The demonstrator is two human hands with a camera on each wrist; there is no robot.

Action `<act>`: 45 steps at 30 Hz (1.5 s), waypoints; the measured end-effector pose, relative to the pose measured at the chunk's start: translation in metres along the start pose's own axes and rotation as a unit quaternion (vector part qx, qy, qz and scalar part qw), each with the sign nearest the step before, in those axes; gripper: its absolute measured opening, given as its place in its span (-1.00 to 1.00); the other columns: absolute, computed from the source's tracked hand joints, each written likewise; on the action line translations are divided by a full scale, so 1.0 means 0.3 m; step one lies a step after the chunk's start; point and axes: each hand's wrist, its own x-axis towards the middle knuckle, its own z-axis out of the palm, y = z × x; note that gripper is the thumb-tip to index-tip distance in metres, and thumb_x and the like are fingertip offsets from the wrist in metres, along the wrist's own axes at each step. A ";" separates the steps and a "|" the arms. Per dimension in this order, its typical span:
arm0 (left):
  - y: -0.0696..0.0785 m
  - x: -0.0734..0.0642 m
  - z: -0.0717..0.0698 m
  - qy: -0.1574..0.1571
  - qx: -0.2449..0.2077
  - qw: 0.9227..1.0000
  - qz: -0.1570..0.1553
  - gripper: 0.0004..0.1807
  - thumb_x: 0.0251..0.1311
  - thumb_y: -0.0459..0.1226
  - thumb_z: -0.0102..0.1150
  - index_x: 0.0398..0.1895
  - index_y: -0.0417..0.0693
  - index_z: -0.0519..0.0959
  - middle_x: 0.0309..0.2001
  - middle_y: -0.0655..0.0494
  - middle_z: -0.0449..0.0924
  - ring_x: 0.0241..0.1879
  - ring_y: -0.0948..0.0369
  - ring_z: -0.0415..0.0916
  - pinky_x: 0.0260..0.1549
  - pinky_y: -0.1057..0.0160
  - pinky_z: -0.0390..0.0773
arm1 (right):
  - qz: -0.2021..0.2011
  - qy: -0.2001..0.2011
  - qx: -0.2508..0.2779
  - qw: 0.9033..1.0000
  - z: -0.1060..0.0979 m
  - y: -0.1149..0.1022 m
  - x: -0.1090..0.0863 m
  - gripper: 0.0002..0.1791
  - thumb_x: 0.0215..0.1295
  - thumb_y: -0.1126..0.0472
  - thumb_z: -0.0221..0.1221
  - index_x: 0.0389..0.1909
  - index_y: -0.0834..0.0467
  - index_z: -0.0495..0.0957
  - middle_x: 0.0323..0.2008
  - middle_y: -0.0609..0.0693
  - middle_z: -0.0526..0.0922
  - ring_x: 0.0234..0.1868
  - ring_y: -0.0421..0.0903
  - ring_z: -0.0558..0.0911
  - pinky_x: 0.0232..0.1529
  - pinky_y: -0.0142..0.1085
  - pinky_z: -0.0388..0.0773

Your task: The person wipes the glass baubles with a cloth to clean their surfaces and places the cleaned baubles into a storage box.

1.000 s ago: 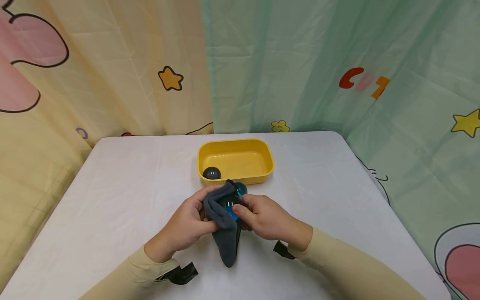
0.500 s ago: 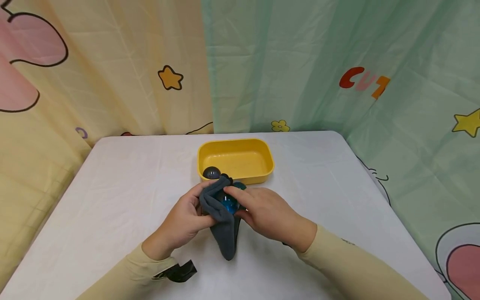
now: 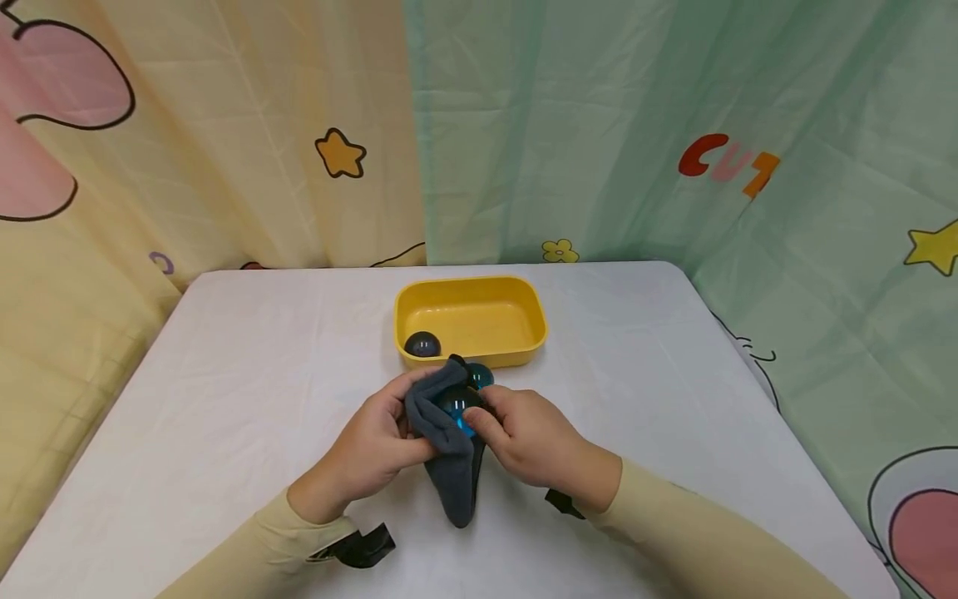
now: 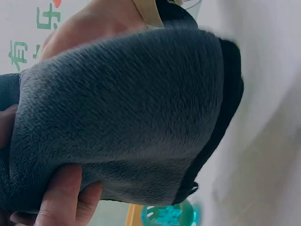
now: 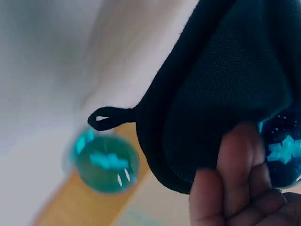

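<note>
My left hand [image 3: 370, 437] grips a dark grey fleecy cloth [image 3: 451, 478], folded partly round a clear blue ball [image 3: 454, 401]. From the right, my right hand [image 3: 531, 433] holds the ball, its thumb on the near side. The right wrist view shows the cloth's black edging and small hanging loop [image 5: 110, 117], with fingers [image 5: 240, 165] against the cloth beside the ball. Much of the ball is hidden by cloth and hand. A second, teal ball [image 3: 481, 376] sits just beyond the hands, in front of a yellow box [image 3: 535, 353].
In the near left corner of the yellow box lies a dark grey ball [image 3: 422, 344]. All this stands on a table with a white cover [image 3: 247, 399]. Printed curtains [image 3: 599, 125] hang behind it. Black straps [image 3: 364, 545] hang at both wrists.
Half a second ago my right fingers reached over the top of the blue ball. Now that hand is back at its right side, thumb in front. The left hand and cloth shifted slightly.
</note>
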 end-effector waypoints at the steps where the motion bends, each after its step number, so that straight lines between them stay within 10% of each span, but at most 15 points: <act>1: 0.000 0.000 -0.001 0.001 -0.006 1.000 0.003 -0.17 0.22 -0.53 0.37 0.55 -0.12 0.28 0.43 -0.24 0.47 0.23 0.23 0.64 0.13 0.27 0.71 | -0.012 0.006 -0.034 0.999 -0.002 -0.006 -0.001 -0.64 0.66 -0.04 0.05 0.07 0.18 0.55 -0.30 -0.08 0.70 -0.35 -0.20 0.61 -0.27 -0.33 0.64; 5: 0.003 -0.003 -0.011 0.007 -0.023 1.000 0.014 -0.14 0.23 -0.53 0.37 0.57 -0.17 0.23 0.51 -0.26 0.36 0.32 0.26 0.58 0.20 0.28 0.66 | -0.085 0.010 -0.149 0.985 -0.019 -0.026 -0.008 -0.30 0.56 0.01 0.19 0.58 0.14 0.22 0.12 -0.01 0.73 -0.02 -0.14 0.70 0.10 -0.20 0.71; 11: 0.011 -0.006 -0.022 0.005 -0.043 0.999 0.025 -0.16 0.27 -0.56 0.32 0.58 -0.24 0.19 0.54 -0.31 0.27 0.33 0.28 0.55 0.21 0.27 0.64 | -0.237 0.104 -0.297 0.919 -0.026 -0.017 -0.006 -0.25 0.35 0.11 0.43 0.49 0.06 0.33 -0.34 -0.09 0.67 -0.35 -0.15 0.61 -0.21 -0.31 0.67; 13: 0.012 -0.004 -0.021 -0.003 -0.046 0.998 0.033 -0.17 0.27 -0.57 0.31 0.58 -0.27 0.18 0.54 -0.34 0.26 0.34 0.28 0.54 0.22 0.27 0.64 | -0.246 0.120 -0.310 0.910 -0.027 -0.018 0.001 -0.28 0.32 0.12 0.45 0.44 0.06 0.38 -0.39 -0.09 0.66 -0.38 -0.14 0.61 -0.24 -0.32 0.67; 17: 0.015 -0.002 -0.021 -0.010 -0.034 0.998 0.043 -0.19 0.28 -0.58 0.30 0.56 -0.28 0.20 0.52 -0.36 0.29 0.34 0.28 0.54 0.23 0.29 0.63 | -0.198 0.084 -0.271 0.938 -0.031 -0.022 0.009 -0.27 0.34 0.10 0.44 0.45 0.12 0.37 -0.33 -0.09 0.72 -0.37 -0.17 0.63 -0.22 -0.33 0.68; 23: 0.009 -0.006 -0.024 -0.003 -0.014 0.999 0.033 -0.20 0.22 -0.62 0.29 0.54 -0.26 0.26 0.47 -0.36 0.37 0.25 0.28 0.61 0.15 0.31 0.68 | -0.071 -0.007 -0.060 0.996 -0.028 -0.014 0.024 -0.34 0.48 0.12 0.31 0.43 0.30 0.30 -0.45 -0.10 0.67 -0.51 -0.29 0.49 -0.45 -0.43 0.50; 33: 0.008 -0.026 -0.053 0.031 0.003 1.000 -0.004 -0.27 0.29 -0.53 0.31 0.52 -0.17 0.32 0.45 -0.23 0.43 0.22 0.26 0.64 0.12 0.28 0.71 | 0.031 -0.066 0.177 0.981 -0.034 0.007 0.056 -0.59 0.71 0.02 -0.03 -0.04 0.32 0.55 -0.23 0.11 0.74 -0.27 -0.08 0.76 -0.07 -0.27 0.77; 39: 0.014 -0.057 -0.099 0.058 -0.016 0.998 -0.004 -0.25 0.30 -0.54 0.30 0.54 -0.25 0.27 0.38 -0.13 0.51 0.21 0.26 0.66 0.10 0.26 0.72 | 0.054 -0.033 0.144 0.988 -0.092 0.003 0.089 -0.61 0.67 0.04 0.05 0.17 0.29 0.52 -0.13 0.16 0.77 -0.19 0.01 0.76 0.01 -0.20 0.77; 45: 0.015 -0.091 -0.132 0.071 -0.028 0.997 0.008 -0.24 0.28 -0.57 0.29 0.53 -0.30 0.26 0.32 0.10 0.58 0.20 0.26 0.66 0.11 0.30 0.71 | 0.082 -0.002 -0.001 0.997 -0.181 0.018 0.176 -0.43 0.63 -0.06 0.10 0.40 0.25 0.39 -0.03 0.13 0.77 -0.11 -0.03 0.71 0.02 -0.12 0.74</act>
